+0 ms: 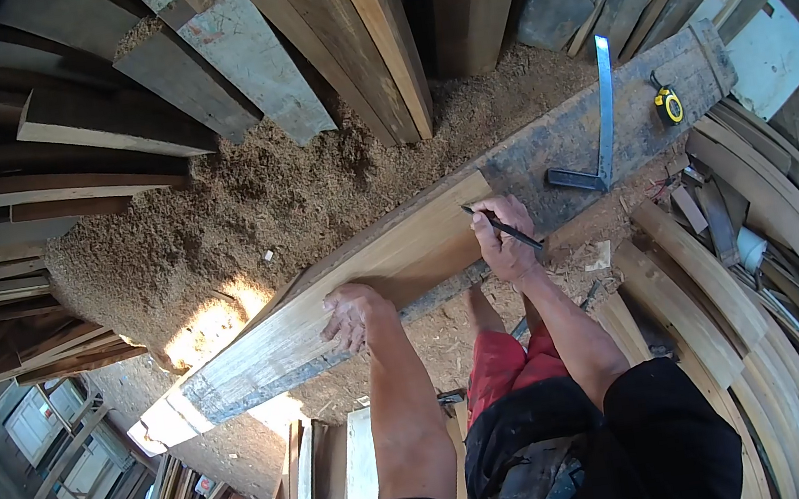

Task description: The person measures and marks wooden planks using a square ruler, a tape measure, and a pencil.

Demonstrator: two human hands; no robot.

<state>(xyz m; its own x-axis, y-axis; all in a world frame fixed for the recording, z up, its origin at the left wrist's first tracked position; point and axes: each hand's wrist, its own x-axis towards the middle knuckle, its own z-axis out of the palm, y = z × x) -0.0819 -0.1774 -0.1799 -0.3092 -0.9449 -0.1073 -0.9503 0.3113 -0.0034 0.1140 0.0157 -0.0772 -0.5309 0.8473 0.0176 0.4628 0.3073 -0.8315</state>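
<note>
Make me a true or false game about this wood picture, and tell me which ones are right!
1. The right hand holds a dark pencil or pen. True.
2. The left hand is up in the air. False: it rests on the pale board.
3. The tape measure is yellow and black. True.
4. The metal square touches the tape measure. False: they lie apart.
5. Wood shavings cover part of the ground. True.
6. The person's shorts are green. False: they are red.
</note>
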